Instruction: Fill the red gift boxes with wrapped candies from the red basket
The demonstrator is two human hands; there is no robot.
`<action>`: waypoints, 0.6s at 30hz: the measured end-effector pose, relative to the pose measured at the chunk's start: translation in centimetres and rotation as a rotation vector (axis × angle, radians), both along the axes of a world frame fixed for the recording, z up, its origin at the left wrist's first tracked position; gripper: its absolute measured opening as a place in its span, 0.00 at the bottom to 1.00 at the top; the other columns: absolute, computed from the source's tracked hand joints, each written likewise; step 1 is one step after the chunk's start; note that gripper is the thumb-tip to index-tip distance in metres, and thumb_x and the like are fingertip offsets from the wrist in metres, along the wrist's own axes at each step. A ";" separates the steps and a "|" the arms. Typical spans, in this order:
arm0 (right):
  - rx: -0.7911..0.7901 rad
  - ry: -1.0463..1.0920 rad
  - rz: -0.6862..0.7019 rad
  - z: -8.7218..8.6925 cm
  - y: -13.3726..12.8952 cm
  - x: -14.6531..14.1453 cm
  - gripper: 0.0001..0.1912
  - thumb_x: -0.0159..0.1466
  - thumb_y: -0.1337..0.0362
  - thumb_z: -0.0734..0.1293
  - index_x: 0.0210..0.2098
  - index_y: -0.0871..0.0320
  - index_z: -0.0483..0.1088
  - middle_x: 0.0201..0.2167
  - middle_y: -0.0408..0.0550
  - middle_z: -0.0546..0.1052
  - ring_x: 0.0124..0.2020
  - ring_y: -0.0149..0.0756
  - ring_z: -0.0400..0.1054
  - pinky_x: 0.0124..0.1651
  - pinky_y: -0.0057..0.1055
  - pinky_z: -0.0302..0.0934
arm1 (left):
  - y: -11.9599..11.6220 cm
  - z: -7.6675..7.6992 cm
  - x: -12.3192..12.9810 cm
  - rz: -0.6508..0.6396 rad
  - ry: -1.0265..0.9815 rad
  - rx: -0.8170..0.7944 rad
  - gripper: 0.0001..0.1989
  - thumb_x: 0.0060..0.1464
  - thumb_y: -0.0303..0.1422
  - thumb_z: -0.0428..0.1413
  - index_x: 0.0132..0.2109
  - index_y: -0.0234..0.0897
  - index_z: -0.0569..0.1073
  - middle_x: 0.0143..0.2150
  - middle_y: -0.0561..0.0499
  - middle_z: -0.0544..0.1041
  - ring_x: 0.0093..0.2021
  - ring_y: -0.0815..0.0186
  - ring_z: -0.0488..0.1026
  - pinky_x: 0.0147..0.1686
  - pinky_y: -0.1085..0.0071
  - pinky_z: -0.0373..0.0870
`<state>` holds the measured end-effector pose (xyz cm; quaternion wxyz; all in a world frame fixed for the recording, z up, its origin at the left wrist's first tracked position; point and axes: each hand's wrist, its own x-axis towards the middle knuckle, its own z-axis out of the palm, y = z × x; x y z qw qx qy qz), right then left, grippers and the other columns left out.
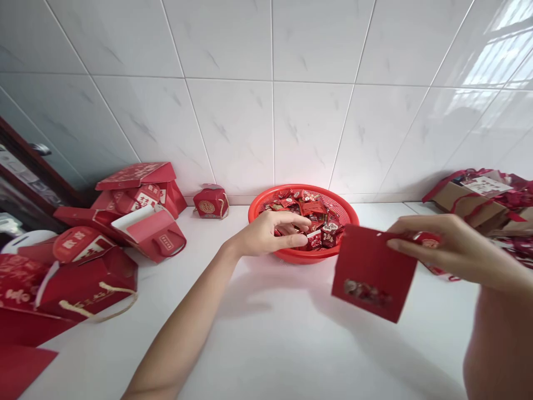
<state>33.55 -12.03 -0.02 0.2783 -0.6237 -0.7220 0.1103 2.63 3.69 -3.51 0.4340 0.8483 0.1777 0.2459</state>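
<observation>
A red plastic basket holds many small wrapped pieces in red and dark wrappers, near the tiled wall. My left hand hovers over its left front side, fingers apart and holding nothing. To the right, my right hand pinches the upper right edge of a flat red card-like piece, which hangs tilted over the white surface beside the basket. A blurred printed or see-through patch lies near its lower edge. Another small red item, partly hidden, is behind my right hand.
Several red boxes with rope handles and gold print crowd the left side. One small red box stands by the wall, left of the basket. Brown and red boxes lie at the far right on the white surface.
</observation>
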 end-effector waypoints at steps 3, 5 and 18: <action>-0.062 -0.148 -0.431 0.6 -0.7 3.1 0.08 0.59 0.57 0.71 0.27 0.52 0.80 0.25 0.51 0.81 0.27 0.45 0.74 0.29 0.37 0.64 | 0.4 0.4 -0.6 0.037 -0.027 0.016 0.15 0.58 0.40 0.65 0.50 0.38 0.83 0.50 0.44 0.85 0.48 0.58 0.82 0.47 0.66 0.80; -0.138 -0.246 -0.637 0.3 -0.3 4.1 0.07 0.59 0.62 0.71 0.24 0.52 0.78 0.25 0.51 0.81 0.26 0.44 0.73 0.30 0.37 0.61 | 0.5 0.6 -0.9 0.069 -0.019 0.052 0.13 0.58 0.39 0.65 0.47 0.38 0.84 0.49 0.45 0.85 0.49 0.57 0.81 0.48 0.66 0.79; -0.143 -0.159 -1.194 -0.5 1.3 7.3 0.15 0.44 0.74 0.72 0.07 0.53 0.70 0.18 0.59 0.74 0.17 0.32 0.54 0.24 0.39 0.50 | 0.7 0.8 -1.4 0.125 0.017 0.147 0.11 0.59 0.39 0.63 0.45 0.39 0.85 0.45 0.47 0.86 0.45 0.59 0.81 0.49 0.66 0.77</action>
